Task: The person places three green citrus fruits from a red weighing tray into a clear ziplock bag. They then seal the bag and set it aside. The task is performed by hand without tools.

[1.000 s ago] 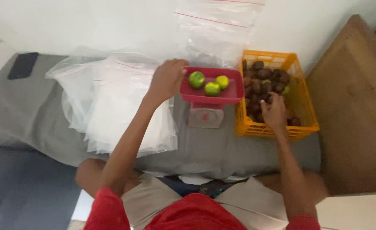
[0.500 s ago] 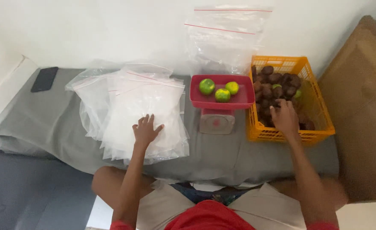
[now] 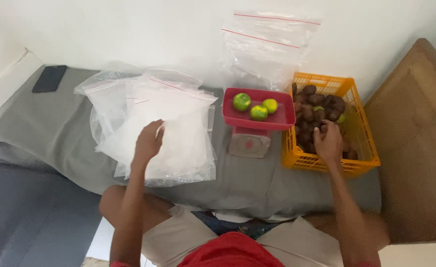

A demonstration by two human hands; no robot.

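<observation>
A dark phone [image 3: 49, 78] lies at upper left on the grey mattress [image 3: 40, 128]. At centre, a red scale [image 3: 258, 121] carries three green limes [image 3: 255, 107]. Brown wood [image 3: 415, 143] fills the right edge.

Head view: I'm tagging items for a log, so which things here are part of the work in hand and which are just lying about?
In use:
left hand on the clear bags
right hand in the orange basket of dark fruit
red scale tray with three limes

Lying about:
phone
bags against the wall
</observation>
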